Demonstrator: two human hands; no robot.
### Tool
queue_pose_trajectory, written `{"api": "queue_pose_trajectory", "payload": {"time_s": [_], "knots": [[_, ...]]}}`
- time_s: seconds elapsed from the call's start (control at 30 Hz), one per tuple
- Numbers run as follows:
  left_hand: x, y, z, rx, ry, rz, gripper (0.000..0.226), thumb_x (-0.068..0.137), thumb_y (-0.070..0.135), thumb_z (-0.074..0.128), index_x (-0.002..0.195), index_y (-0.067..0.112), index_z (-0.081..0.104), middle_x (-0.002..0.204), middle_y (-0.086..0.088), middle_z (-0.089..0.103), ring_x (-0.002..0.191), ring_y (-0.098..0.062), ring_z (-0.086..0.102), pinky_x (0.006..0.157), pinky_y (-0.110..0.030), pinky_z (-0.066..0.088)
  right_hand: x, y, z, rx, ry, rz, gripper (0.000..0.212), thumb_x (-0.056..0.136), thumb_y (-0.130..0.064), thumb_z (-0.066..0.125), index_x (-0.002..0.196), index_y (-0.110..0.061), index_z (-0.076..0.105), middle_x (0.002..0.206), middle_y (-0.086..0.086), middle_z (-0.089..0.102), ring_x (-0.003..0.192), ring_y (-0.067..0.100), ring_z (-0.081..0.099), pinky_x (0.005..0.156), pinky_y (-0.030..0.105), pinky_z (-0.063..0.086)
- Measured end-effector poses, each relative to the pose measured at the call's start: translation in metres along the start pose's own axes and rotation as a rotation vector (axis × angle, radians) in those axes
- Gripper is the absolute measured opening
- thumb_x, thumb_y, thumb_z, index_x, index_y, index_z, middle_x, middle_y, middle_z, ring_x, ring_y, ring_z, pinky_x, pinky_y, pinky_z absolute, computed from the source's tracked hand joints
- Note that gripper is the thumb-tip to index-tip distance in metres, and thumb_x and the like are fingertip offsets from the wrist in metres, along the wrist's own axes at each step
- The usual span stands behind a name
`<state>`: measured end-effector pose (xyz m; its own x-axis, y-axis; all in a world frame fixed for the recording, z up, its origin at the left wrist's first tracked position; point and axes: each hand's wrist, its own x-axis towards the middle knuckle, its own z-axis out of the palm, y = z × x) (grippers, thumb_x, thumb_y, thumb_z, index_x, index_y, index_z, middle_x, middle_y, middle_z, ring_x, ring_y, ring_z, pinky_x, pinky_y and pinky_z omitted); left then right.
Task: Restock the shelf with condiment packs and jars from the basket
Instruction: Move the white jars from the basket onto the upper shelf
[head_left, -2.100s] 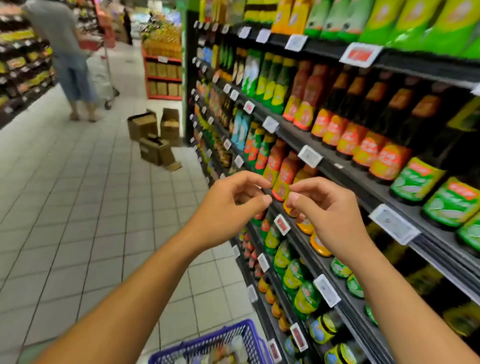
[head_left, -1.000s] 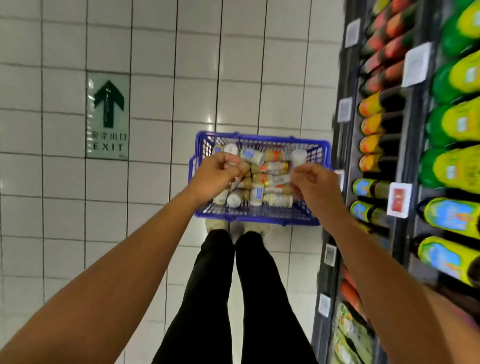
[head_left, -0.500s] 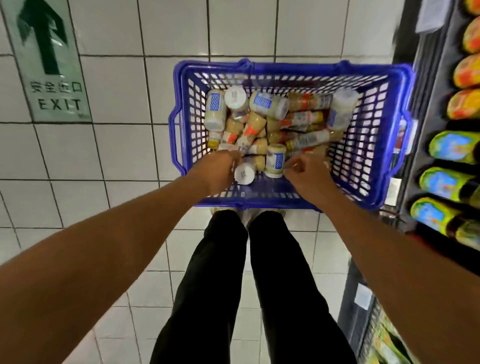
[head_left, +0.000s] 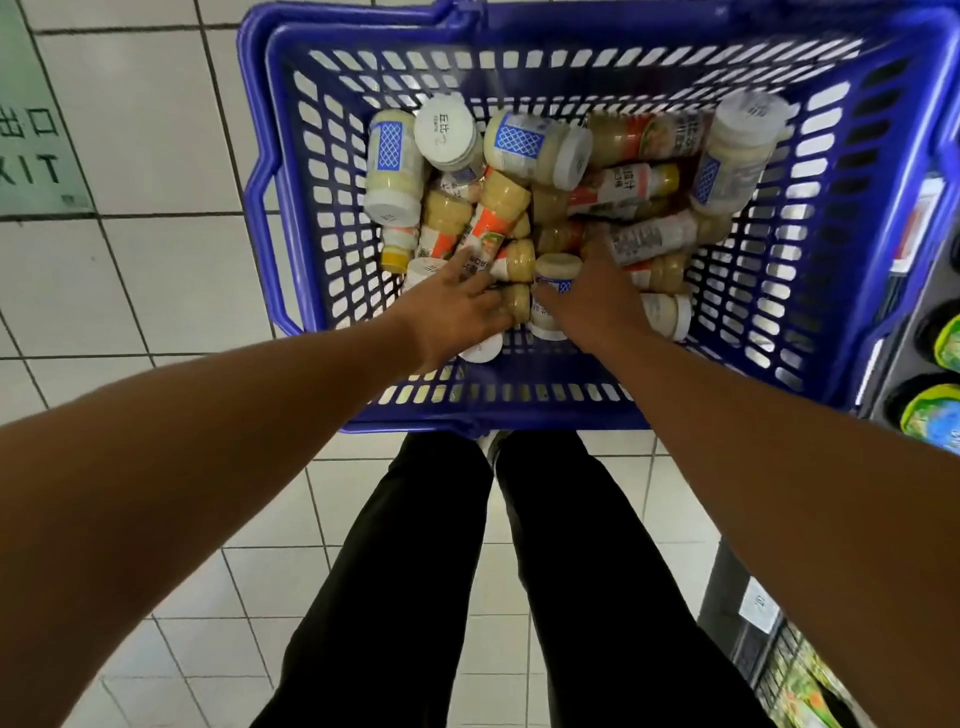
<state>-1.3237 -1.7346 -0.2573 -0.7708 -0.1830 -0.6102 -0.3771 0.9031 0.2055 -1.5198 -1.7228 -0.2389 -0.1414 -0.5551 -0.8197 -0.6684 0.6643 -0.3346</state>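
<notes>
Both hands reach into the blue plastic basket (head_left: 519, 402). The left grip (head_left: 457, 309) lies with its fingers stretched fairly straight on an orange-labelled dressing bottle (head_left: 491, 221), clasping nothing. Just right of it, the right grip (head_left: 597, 299) presses down among the pile with its thumb against a small blue-labelled jar (head_left: 557, 273). Its fingers are hidden, so whether it has hold of anything cannot be told. More jars and bottles lie heaped beyond both grips. The stocked shelf (head_left: 930, 364) stands right of the right grip.
</notes>
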Motion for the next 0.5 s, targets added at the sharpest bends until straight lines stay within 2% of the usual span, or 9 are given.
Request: {"api": "queue_pose_trajectory", "payload": {"time_s": [0.07,0.13,0.27,0.37,0.43,0.5], "knots": [[0.007,0.003,0.008,-0.004,-0.045,0.001,0.076,0.084,0.016,0.066,0.15,0.022,0.028,0.153,-0.009,0.038,0.148,-0.036,0.024,0.119,-0.06,0.005,0.009,-0.005,0.007,-0.109,0.043,-0.038,0.064,0.091,-0.041,0.066,0.141,-0.011,0.039,0.132,0.015,0.057,0.119,0.035,0.057,0.091,0.039,0.049],[0.013,0.006,0.011,-0.032,-0.054,-0.004,0.074,0.085,0.015,0.065,0.149,0.023,0.029,0.153,-0.009,0.037,0.146,-0.034,0.028,0.119,-0.058,0.007,0.017,-0.012,0.014,-0.212,0.101,-0.058,0.065,0.091,-0.044,0.065,0.14,-0.011,0.04,0.133,0.017,0.055,0.12,0.037,0.055,0.087,0.041,0.046],[0.021,0.007,0.014,-0.114,-0.057,-0.01,0.073,0.086,0.014,0.064,0.149,0.025,0.029,0.153,-0.009,0.035,0.142,-0.034,0.035,0.12,-0.054,0.017,0.031,-0.021,0.024,-0.32,0.145,-0.025,0.079,0.089,-0.051,0.066,0.145,-0.007,0.032,0.143,0.02,0.049,0.132,0.039,0.047,0.1,0.045,0.043],[0.02,0.005,0.017,-0.153,-0.035,-0.005,0.072,0.088,0.014,0.06,0.151,0.025,0.027,0.155,-0.006,0.033,0.144,-0.03,0.032,0.121,-0.049,0.014,0.04,-0.019,0.029,-0.331,0.112,0.015,0.076,0.09,-0.05,0.066,0.145,-0.01,0.032,0.146,0.02,0.046,0.132,0.04,0.047,0.1,0.046,0.044],[0.017,0.002,0.018,-0.235,0.004,-0.011,0.068,0.088,0.011,0.059,0.15,0.023,0.032,0.154,-0.004,0.037,0.145,-0.026,0.032,0.121,-0.044,0.01,0.045,-0.014,0.032,-0.344,0.069,0.062,0.074,0.094,-0.047,0.062,0.15,-0.013,0.028,0.153,0.022,0.034,0.134,0.041,0.044,0.099,0.046,0.045],[0.015,-0.001,0.017,-0.376,0.063,-0.041,0.068,0.082,0.008,0.066,0.145,0.018,0.042,0.147,-0.006,0.046,0.14,-0.026,0.038,0.119,-0.038,0.013,0.048,-0.007,0.035,-0.337,0.057,0.117,0.072,0.098,-0.042,0.057,0.155,-0.015,0.02,0.158,0.023,0.021,0.137,0.04,0.039,0.096,0.043,0.045]]}}
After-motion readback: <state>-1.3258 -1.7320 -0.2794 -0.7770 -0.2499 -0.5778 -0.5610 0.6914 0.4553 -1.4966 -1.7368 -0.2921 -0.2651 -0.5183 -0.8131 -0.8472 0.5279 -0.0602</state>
